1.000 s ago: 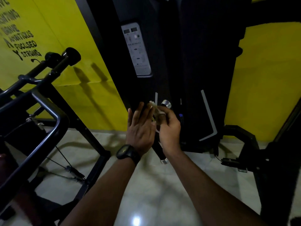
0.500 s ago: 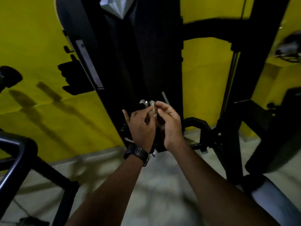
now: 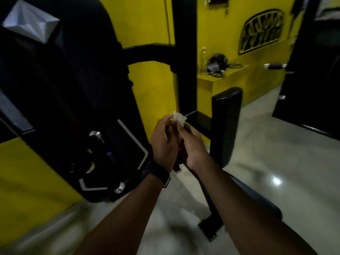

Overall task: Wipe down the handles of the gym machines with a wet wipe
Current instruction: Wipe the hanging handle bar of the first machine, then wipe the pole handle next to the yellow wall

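left: black machine housing blocks the way, its handle just in front | ahead: upright post and padded rest, narrow gap between them | right: floor open | low: frame bar crosses the floor

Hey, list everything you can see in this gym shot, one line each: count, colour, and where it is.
wet wipe: one, white, centre
gym machine: one, black, left
machine handle: one, black with chrome ends, low on that machine
second handle: one, black with a chrome end, far right
pad: one, black, upright, right of the hands
bottle: one, clear, on the yellow ledge
wall: yellow, behind
floor: pale, glossy
wristwatch: one, black, left wrist
left hand: holds the wipe
right hand: holds the wipe
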### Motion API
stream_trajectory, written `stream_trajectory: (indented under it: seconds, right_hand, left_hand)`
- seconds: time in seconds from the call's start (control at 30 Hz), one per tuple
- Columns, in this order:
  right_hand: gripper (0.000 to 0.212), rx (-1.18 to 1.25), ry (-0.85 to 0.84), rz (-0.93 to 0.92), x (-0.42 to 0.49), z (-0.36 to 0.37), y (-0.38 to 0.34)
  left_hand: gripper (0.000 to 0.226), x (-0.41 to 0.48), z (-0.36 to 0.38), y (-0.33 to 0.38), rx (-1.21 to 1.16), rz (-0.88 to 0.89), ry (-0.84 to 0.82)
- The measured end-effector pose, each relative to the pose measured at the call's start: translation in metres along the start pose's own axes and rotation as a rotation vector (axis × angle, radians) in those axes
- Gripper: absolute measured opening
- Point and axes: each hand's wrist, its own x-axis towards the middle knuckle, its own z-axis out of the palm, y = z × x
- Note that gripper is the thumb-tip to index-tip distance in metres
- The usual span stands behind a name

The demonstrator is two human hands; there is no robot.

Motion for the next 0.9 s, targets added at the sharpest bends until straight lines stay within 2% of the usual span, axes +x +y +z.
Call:
stream_trajectory:
  seconds: [0.13, 0.27, 0.4, 0.6, 0.73, 0.9]
  right_hand:
    - [0.025, 0.014, 0.083, -0.116, -0.018, -0.057, -0.038]
    - [0.02, -0.023, 0.222, -0.204, -0.04, -0.111, -0.078]
    - [0.025, -0.102, 0.309, -0.289, -0.068, -0.169, -0.116]
    - [0.029, -0.192, 0.295, -0.24, -0.124, -0.265, -0.174]
    - [0.022, -0.285, 0.433, -0.277, -0.15, -0.322, -0.203]
    - [0.016, -0.312, 0.486, -0.323, -0.156, -0.371, -0.229]
  left_hand:
    - [0.025, -0.015, 0.05, 0.038, -0.143, -0.016, -0.068]
    - [0.035, -0.032, 0.107, 0.064, -0.077, -0.014, -0.17]
    - [0.023, -0.057, 0.162, 0.104, -0.086, 0.024, -0.197]
    - [0.019, -0.105, 0.239, 0.183, -0.206, -0.026, -0.24]
    - [0.022, -0.128, 0.282, 0.216, -0.121, 0.098, -0.301]
    - [0.014, -0.14, 0.33, 0.241, -0.117, 0.03, -0.237]
